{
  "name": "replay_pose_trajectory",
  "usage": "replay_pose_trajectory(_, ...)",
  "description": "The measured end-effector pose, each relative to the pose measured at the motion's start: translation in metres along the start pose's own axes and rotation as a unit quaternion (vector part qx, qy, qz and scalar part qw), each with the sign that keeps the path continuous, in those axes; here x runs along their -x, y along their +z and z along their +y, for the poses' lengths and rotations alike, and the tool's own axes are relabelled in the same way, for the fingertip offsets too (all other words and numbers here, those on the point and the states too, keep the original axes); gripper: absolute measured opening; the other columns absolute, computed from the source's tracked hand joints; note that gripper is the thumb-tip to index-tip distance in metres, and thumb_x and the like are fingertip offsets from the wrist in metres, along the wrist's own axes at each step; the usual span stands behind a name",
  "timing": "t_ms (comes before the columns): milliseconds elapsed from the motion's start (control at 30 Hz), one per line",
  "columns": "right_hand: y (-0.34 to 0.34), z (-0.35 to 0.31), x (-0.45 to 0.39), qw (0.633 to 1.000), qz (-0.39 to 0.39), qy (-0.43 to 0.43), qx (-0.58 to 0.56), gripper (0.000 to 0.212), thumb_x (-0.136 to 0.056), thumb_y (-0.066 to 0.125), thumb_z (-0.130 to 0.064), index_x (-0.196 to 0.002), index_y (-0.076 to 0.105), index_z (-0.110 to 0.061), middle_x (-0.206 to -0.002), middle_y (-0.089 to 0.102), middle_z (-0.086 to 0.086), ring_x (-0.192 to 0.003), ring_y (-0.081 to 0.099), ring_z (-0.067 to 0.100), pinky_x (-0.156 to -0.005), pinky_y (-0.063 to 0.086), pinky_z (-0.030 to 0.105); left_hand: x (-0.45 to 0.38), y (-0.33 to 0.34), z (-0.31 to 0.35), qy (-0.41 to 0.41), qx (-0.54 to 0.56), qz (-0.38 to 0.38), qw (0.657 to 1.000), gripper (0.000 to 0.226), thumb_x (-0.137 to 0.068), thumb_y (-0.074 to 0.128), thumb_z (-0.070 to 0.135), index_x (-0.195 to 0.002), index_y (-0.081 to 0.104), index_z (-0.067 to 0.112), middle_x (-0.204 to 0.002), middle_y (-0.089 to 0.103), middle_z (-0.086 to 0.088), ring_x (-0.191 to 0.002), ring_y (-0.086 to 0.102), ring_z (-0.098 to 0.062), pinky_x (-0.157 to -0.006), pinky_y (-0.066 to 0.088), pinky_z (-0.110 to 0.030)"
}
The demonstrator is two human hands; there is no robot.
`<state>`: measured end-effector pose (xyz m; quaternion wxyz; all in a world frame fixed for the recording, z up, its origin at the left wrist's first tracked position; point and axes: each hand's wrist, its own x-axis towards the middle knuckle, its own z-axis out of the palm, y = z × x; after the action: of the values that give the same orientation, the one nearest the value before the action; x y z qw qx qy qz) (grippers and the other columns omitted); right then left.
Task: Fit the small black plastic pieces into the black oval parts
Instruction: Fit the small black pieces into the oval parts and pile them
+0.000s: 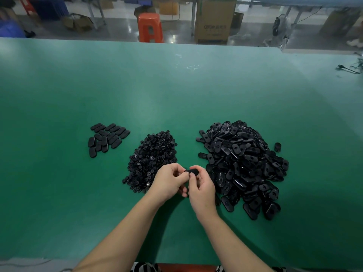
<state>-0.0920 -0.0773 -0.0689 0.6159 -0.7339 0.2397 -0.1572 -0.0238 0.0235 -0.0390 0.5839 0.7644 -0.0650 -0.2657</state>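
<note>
Oval part (191, 171) pinched between left hand (170, 181) and right hand (202, 188)

A black oval part (191, 171) is held lengthwise just in front of the heap of small black plastic pieces (152, 157). Right of that heap, close by, rises a larger pile of oval parts (243, 165); left of it, apart, lies a flat cluster of ovals (107, 138).

Probably a factory: green workbench (176, 91), cartons (214, 22).
</note>
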Motion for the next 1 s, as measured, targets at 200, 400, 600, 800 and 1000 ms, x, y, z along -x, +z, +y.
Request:
replay_pose_trajectory(200, -0.001, -0.001, -0.001, 1.0, -0.001, 0.004, -0.005, 0.018, -0.1, 0.055, -0.012, -0.105, 0.065, -0.026, -0.087, 0.072, 0.0, -0.082, 0.068, 0.014, -0.081, 0.057, 0.049, 0.001, -0.002, 0.003, 0.012, -0.013, -0.003, 1.0, 0.013, -0.095, 0.065, 0.009, -0.085, 0.063, 0.002, -0.059, 0.065, -0.006, -0.048, 0.063, -0.022, -0.05, 0.054, -0.031)
replay_pose_trajectory(400, 0.001, 0.0, -0.001, 1.0, -0.004, -0.006, -0.008, 0.012, -0.097, 0.056, -0.023, -0.1, 0.064, -0.031, -0.087, 0.072, -0.002, -0.082, 0.069, 0.018, -0.079, 0.056, 0.053, 0.003, -0.009, 0.006, 0.017, -0.035, -0.025, 0.999, 0.013, -0.1, 0.061, 0.012, -0.091, 0.065, 0.003, -0.063, 0.066, -0.01, -0.055, 0.065, -0.027, -0.059, 0.06, -0.041)
replay_pose_trajectory(600, 0.001, 0.001, -0.002, 1.0, -0.005, -0.005, -0.02, 0.01, -0.096, 0.056, -0.029, -0.094, 0.06, -0.038, -0.076, 0.067, 0.004, -0.065, 0.062, 0.023, -0.065, 0.056, 0.055, 0.003, -0.012, 0.012, 0.016, -0.048, -0.046, 0.998, 0.021, -0.104, 0.054, 0.013, -0.092, 0.066, 0.001, -0.063, 0.068, -0.013, -0.056, 0.066, -0.03, -0.062, 0.06, -0.045)
replay_pose_trajectory(800, 0.001, 0.002, -0.004, 1.0, -0.001, -0.002, -0.014, 0.012, -0.1, 0.058, -0.018, -0.096, 0.061, -0.029, -0.079, 0.068, 0.005, -0.07, 0.063, 0.026, -0.069, 0.056, 0.056, 0.005, -0.01, 0.015, 0.014, -0.062, -0.041, 0.997, 0.023, -0.105, 0.052, 0.013, -0.093, 0.065, -0.001, -0.065, 0.068, -0.011, -0.056, 0.067, -0.03, -0.06, 0.06, -0.043)
replay_pose_trajectory(1000, 0.001, 0.004, -0.004, 1.0, -0.001, -0.009, -0.005, 0.014, -0.098, 0.059, -0.018, -0.094, 0.06, -0.03, -0.071, 0.062, -0.003, -0.064, 0.058, 0.018, -0.065, 0.055, 0.054, 0.006, -0.01, 0.015, 0.009, -0.067, -0.041, 0.997, 0.023, -0.105, 0.05, 0.011, -0.095, 0.063, -0.004, -0.059, 0.066, -0.011, -0.051, 0.065, -0.027, -0.057, 0.058, -0.036)
